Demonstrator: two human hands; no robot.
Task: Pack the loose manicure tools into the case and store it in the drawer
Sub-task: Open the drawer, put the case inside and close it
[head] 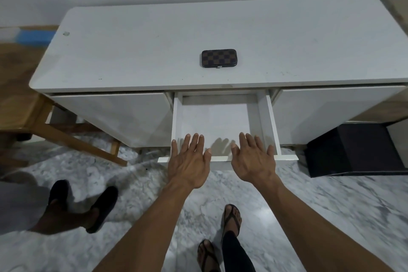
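Note:
A brown checkered manicure case (219,58) lies closed on the white table top (154,51), near the middle front. Below it the middle drawer (220,117) is pulled out, and nothing lies in the part I can see. My left hand (188,161) and my right hand (252,159) hover palm down over the drawer's front edge, fingers spread, holding nothing. No loose tools are in view.
Another person's feet in dark sandals (84,207) stand on the marble floor at the left. My own feet (229,227) are below the drawer. A wooden chair frame (66,137) sits at the left, a dark box (357,150) at the right.

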